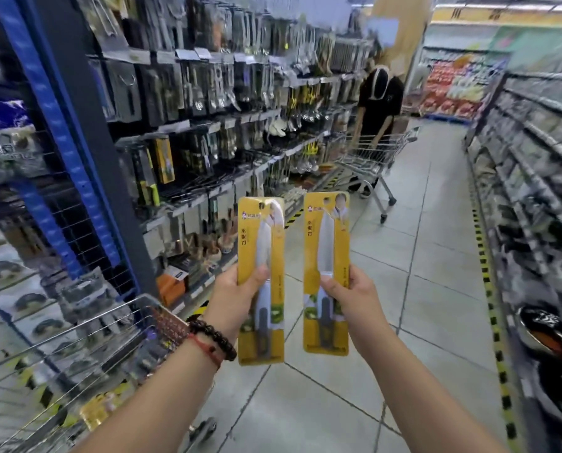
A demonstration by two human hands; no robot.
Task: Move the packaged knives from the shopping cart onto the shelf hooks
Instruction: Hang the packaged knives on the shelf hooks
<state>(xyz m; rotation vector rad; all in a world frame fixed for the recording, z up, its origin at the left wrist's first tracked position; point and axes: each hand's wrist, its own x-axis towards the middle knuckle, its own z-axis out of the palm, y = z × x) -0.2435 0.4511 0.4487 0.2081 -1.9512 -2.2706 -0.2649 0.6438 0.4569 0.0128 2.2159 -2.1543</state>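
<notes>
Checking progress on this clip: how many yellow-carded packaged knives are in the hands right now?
2. One yellow-carded packaged knife is upright in the left hand, the other upright in the right hand. More may lie blurred in the wire shopping cart.

Bright, even store light falls from ceiling strips (pixel 534 4) above the aisle, casting only faint shadows on the floor (pixel 404 289). Wide-angle bending and motion smear blur the shelves (pixel 207 109) toward both edges; the centre stays fairly sharp.

Glossy yellow plastic-fronted knife packs (pixel 261 279) — wire-metal shopping cart (pixel 76 341), smooth floor tiles (pixel 436 289).
</notes>
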